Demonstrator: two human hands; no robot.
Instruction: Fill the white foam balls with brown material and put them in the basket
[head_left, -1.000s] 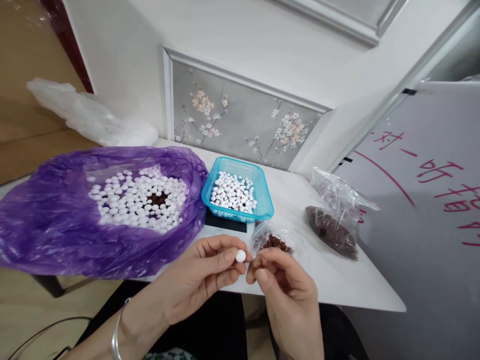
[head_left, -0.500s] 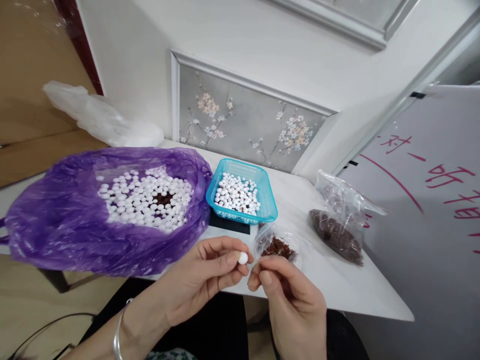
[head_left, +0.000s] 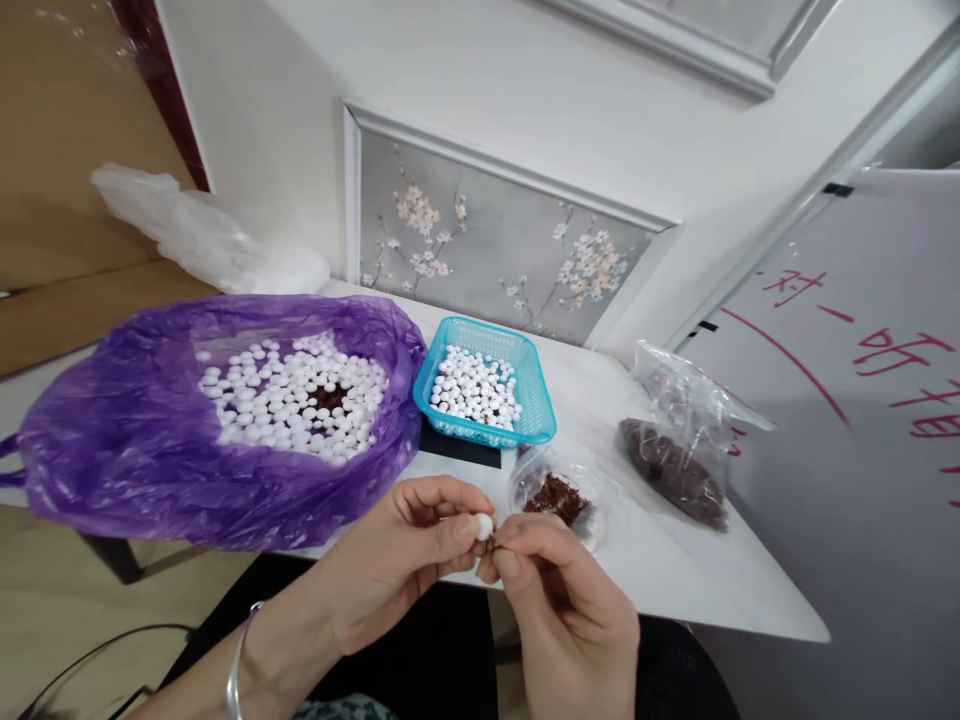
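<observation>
L hand pinches 1 white bead, small, round, lower ctr | R hand fingertips pinch tiny brown bit at bead | 1 blue basket | 1 purple bag | 2 clear bags w/ brown stuff

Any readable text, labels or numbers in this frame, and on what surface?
Whiteboard, red handwriting: "对一" on the top line.
Whiteboard, next line: "听" then a character that looks like "指", cut off by the picture's edge.
Whiteboard, lower red strokes: cropped, not readable.
Purple bag, blue basket, clear bags: no print visible.
</observation>
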